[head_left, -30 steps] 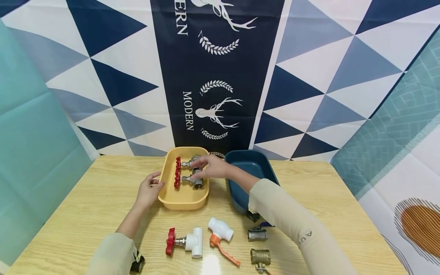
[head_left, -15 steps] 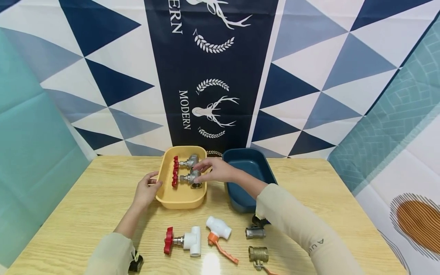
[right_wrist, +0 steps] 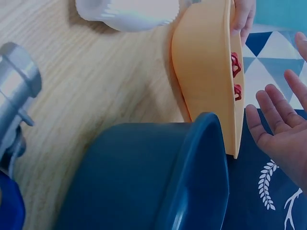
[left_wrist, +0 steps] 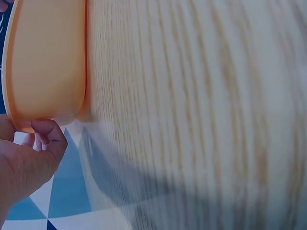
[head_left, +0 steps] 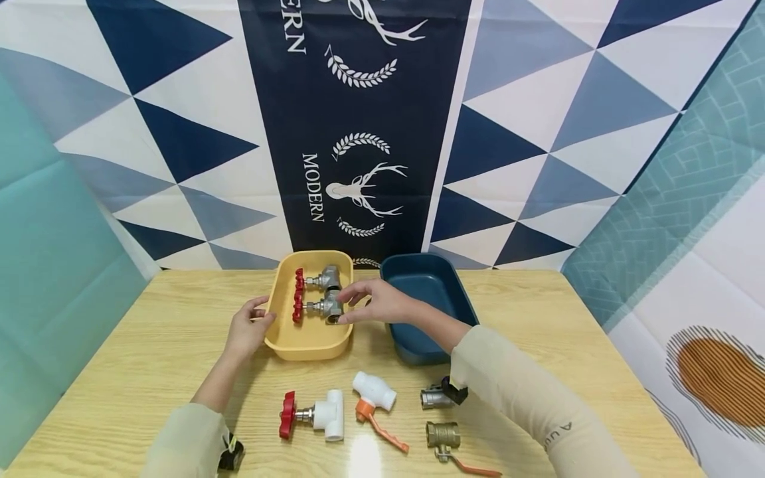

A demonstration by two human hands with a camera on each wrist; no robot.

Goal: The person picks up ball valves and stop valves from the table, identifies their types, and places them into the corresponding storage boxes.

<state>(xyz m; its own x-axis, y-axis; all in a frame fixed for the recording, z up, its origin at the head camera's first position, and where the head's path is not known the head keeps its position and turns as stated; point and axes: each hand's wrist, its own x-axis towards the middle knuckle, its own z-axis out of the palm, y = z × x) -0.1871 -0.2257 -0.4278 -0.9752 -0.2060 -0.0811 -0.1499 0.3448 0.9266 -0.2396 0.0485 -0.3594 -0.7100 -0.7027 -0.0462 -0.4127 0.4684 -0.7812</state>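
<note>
Two grey metal valves with red handwheels, a far valve and a near valve, lie side by side in the yellow tray. My left hand holds that tray's left wall, thumb at the rim and fingers curled outside; the left wrist view shows this grip up close. Over the tray's right rim is my right hand, fingers spread and holding nothing, fingertips beside the near valve. The right wrist view shows the right hand's parted fingers, with the red handwheels visible beyond the tray's rim.
A dark blue tray stands right of the yellow one, under my right forearm. In front lie a white tee valve with red handwheel, a white valve with orange lever, a silver valve and a brass valve.
My right hand has drawn back to the right from the metal valves, uncovering more of them. The left hand keeps its place on the yellow tray. The head view has shifted slightly.
</note>
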